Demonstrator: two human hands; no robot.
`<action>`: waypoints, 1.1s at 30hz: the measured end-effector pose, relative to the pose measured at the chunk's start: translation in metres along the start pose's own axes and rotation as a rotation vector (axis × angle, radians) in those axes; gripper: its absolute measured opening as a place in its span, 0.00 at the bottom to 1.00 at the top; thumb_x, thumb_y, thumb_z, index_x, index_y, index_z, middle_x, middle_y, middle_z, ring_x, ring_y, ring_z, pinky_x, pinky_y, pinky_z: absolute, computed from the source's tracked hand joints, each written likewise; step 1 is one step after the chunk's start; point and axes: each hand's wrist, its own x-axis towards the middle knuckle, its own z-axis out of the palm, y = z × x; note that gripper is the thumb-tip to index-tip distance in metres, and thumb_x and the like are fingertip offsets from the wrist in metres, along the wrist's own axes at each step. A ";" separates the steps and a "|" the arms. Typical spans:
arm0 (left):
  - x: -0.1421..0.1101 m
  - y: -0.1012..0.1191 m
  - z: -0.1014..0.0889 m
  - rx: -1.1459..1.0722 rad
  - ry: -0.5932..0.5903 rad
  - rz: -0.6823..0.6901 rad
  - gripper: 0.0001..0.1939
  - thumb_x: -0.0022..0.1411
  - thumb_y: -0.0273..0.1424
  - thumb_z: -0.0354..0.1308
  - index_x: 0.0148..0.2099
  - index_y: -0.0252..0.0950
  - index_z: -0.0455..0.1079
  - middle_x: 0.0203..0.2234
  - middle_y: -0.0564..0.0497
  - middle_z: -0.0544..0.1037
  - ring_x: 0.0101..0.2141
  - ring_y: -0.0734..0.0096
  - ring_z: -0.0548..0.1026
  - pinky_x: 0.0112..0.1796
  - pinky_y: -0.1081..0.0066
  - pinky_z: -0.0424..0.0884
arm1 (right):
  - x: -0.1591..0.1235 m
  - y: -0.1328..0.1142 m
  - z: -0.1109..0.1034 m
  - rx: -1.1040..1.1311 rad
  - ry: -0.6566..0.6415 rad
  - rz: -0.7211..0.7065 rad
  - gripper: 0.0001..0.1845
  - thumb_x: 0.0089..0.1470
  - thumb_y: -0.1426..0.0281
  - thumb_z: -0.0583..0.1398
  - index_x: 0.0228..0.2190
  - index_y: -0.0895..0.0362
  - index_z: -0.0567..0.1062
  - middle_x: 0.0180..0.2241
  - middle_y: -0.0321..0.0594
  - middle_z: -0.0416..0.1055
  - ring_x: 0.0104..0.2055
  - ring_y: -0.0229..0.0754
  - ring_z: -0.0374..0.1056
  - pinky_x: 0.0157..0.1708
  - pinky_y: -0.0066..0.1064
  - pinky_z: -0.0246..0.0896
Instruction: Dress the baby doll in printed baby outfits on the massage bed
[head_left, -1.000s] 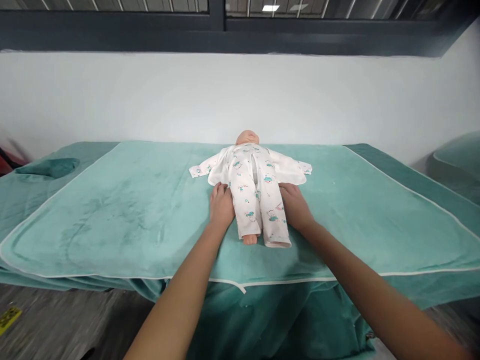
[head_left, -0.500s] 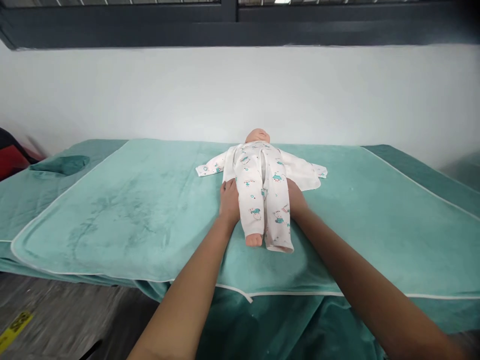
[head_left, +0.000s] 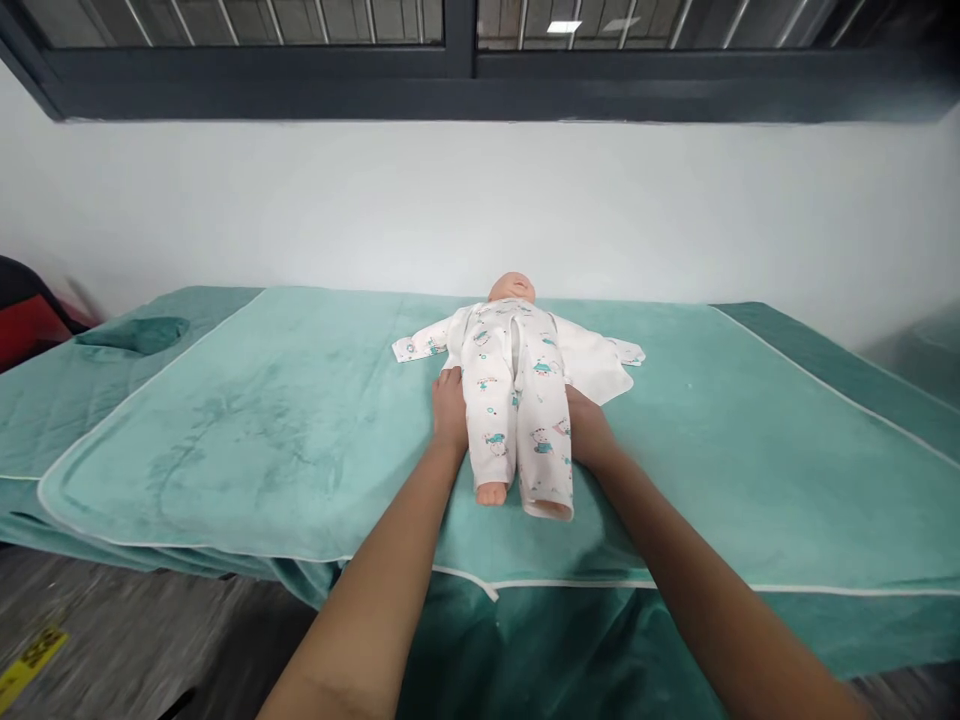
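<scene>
A baby doll (head_left: 512, 286) lies on its back, head toward the wall. It wears a white long-sleeved top (head_left: 592, 358) with sleeves spread to both sides, one flap fanned out at right. White printed trousers (head_left: 491, 400) lie over its legs and front. One foot (head_left: 492, 493) pokes out of the left trouser leg; the right leg's cuff shows no foot. My left hand (head_left: 450, 408) is closed on the trousers' left side, fingers partly hidden. My right hand (head_left: 589, 428) grips the opposite side, its fingertips hidden behind the fabric.
A light green blanket (head_left: 300, 440) with white piping covers the bed beneath the doll. Behind it stands a white wall (head_left: 337, 200) below a dark window frame (head_left: 300, 85). A fold of green cloth (head_left: 135, 335) lies at left, near a red and black object (head_left: 30, 325).
The view has tilted up slightly, showing more window. Both hands stay at the trousers' sides; the trousers and doll appear shifted slightly left and lower in view.
</scene>
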 end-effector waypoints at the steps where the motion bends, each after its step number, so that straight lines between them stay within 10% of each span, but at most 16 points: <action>1: 0.000 -0.001 -0.001 0.007 0.006 -0.002 0.10 0.66 0.28 0.50 0.39 0.40 0.73 0.41 0.47 0.76 0.46 0.60 0.72 0.46 0.62 0.68 | 0.000 -0.002 -0.001 -0.011 -0.011 0.008 0.15 0.56 0.67 0.58 0.43 0.54 0.79 0.47 0.47 0.76 0.51 0.52 0.69 0.47 0.39 0.68; 17: -0.044 -0.025 -0.038 0.122 0.205 -0.062 0.15 0.61 0.20 0.50 0.36 0.39 0.77 0.38 0.44 0.73 0.44 0.56 0.67 0.46 0.61 0.66 | -0.024 -0.016 -0.019 0.236 0.054 0.076 0.11 0.59 0.73 0.54 0.33 0.53 0.77 0.37 0.41 0.74 0.41 0.46 0.67 0.42 0.37 0.64; 24: -0.034 -0.022 -0.032 0.149 0.238 -0.251 0.17 0.68 0.39 0.50 0.50 0.34 0.71 0.46 0.41 0.75 0.49 0.51 0.69 0.50 0.55 0.66 | -0.005 0.057 -0.024 0.018 0.368 0.545 0.22 0.54 0.61 0.59 0.47 0.61 0.73 0.50 0.56 0.70 0.56 0.57 0.62 0.58 0.51 0.53; 33: -0.031 -0.022 -0.023 0.270 0.149 -0.227 0.20 0.64 0.35 0.52 0.56 0.33 0.65 0.59 0.36 0.69 0.59 0.45 0.63 0.54 0.48 0.61 | 0.025 0.102 -0.051 0.216 0.148 0.941 0.17 0.40 0.61 0.68 0.31 0.58 0.75 0.33 0.47 0.74 0.42 0.55 0.70 0.46 0.46 0.63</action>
